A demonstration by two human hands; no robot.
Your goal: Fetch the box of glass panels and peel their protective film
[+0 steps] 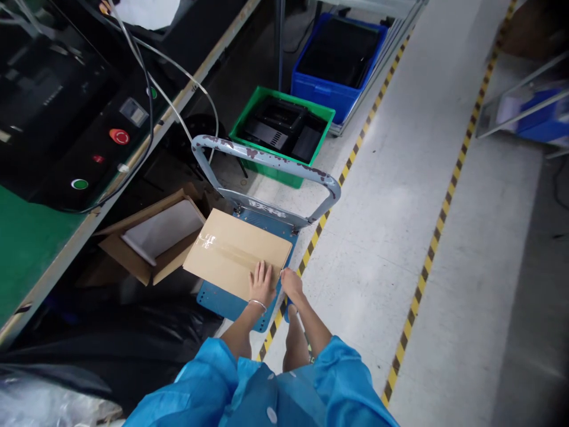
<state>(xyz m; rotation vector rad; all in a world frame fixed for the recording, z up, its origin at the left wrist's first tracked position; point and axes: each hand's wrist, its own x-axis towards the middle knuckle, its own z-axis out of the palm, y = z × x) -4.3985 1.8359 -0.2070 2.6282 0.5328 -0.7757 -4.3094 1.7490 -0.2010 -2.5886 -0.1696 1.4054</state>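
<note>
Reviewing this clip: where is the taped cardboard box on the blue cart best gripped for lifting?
Probably by its two short ends, from the near side. The taped cardboard box lies flat on the blue cart, the cart handle blocks the far side, and the left hand and right hand already sit at its near edge.

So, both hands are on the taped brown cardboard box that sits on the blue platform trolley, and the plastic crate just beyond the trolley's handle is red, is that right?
Not quite: the plastic crate just beyond the grey metal handle is green, not red, as the head view shows. The rest holds: the left hand and right hand are on the taped brown cardboard box, which sits on the blue platform trolley.
</note>
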